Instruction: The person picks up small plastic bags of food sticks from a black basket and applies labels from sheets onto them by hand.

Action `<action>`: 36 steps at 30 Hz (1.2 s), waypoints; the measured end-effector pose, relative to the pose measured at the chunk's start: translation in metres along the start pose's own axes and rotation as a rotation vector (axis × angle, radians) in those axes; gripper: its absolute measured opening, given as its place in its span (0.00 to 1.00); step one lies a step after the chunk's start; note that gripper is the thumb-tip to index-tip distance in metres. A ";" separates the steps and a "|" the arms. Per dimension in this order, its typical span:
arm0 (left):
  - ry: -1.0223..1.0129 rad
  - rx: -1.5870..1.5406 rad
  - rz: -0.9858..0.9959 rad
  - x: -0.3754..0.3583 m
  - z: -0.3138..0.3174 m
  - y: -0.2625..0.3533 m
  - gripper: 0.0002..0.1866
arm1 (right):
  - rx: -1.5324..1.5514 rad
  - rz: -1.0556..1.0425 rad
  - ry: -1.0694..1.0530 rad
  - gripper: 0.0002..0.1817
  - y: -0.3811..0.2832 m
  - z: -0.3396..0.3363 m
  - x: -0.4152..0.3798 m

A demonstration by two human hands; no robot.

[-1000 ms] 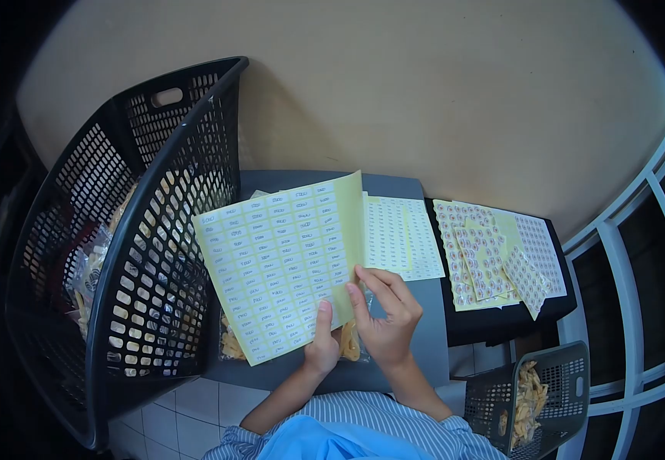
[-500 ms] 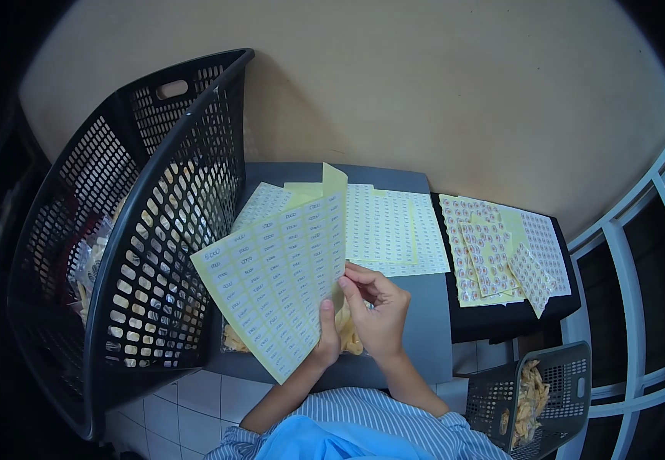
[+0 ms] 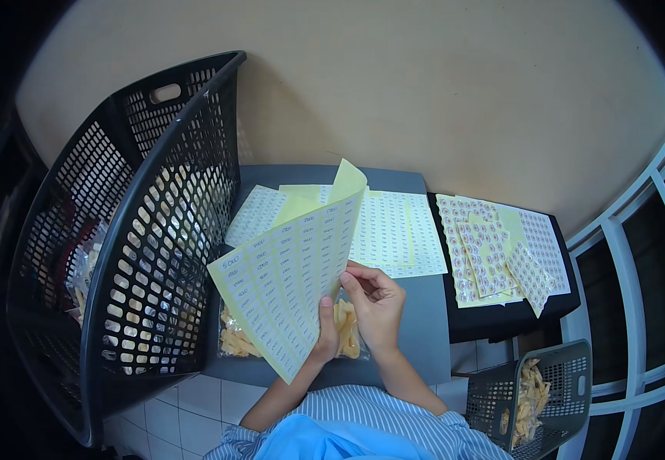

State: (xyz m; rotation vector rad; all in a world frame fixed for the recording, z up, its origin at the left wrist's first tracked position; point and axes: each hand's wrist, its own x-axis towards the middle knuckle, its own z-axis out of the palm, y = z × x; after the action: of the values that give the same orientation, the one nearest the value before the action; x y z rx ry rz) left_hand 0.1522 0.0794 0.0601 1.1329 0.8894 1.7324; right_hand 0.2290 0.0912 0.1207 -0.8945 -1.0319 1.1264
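Above the grey table (image 3: 421,314), the left hand (image 3: 325,335) and right hand (image 3: 379,308) pinch the label sheet (image 3: 280,280), ideally lightly to avoid creases

Sheet (image 3: 279,287) over table (image 3: 421,322), basket (image 3: 178,123) left, bin (image 3: 570,366) right.

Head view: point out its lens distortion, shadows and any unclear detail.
Head view: corners are dark and the white barred frame at right bows, suggesting a wide lens; same head view: a soft shadow falls on the plain beige wall beside the large black perforated plastic basket; again head view: most print on the pale-yellow paper label sheet is too small to read.
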 end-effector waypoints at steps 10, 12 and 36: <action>0.061 -0.054 -0.021 0.010 0.004 -0.011 0.22 | 0.076 0.018 0.038 0.09 0.005 0.000 0.007; 0.076 -0.063 -0.029 0.010 0.005 -0.014 0.22 | 0.074 0.031 0.037 0.09 0.005 0.001 0.008; 0.254 -0.163 -0.105 0.029 -0.023 -0.029 0.22 | 0.083 -0.007 -0.111 0.04 0.019 0.007 0.021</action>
State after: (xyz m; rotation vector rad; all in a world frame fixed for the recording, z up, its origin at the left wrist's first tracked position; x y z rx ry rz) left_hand 0.1326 0.1141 0.0366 0.7576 0.9228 1.8506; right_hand 0.2195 0.1157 0.1085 -0.7683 -1.0701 1.2154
